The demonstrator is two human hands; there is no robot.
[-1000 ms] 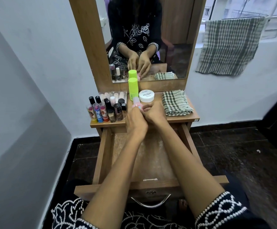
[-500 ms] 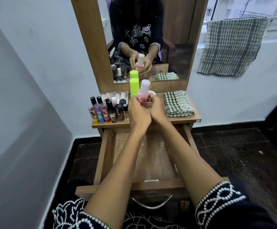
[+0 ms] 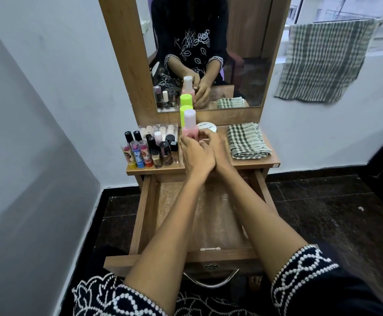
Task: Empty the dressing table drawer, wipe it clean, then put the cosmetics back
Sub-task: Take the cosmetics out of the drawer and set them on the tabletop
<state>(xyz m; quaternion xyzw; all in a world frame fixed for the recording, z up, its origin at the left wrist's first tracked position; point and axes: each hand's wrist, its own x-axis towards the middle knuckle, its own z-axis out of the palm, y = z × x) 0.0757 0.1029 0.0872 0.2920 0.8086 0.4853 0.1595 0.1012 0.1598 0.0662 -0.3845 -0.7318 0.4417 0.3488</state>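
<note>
So the pink bottle [image 3: 190,130] with the white cap is being held upright on the table [image 3: 250,164], clasped by the left hand [image 3: 196,153], with the right hand [image 3: 213,147] curled against its right side. A lime green bottle [image 3: 184,115] and a white jar [image 3: 206,127] are sitting just behind. Lipsticks and nail polishes [image 3: 151,149] are being kept at far left, a folded checked cloth [image 3: 247,141] at right. The drawer [image 3: 149,215] is being left pulled out, nothing inside.

The drawer [image 3: 208,215] stands pulled fully open, seemingly bare inside, while upright cosmetics [image 3: 150,149], including a pink bottle [image 3: 190,127], crowd the tabletop [image 3: 250,164] behind it.
</note>
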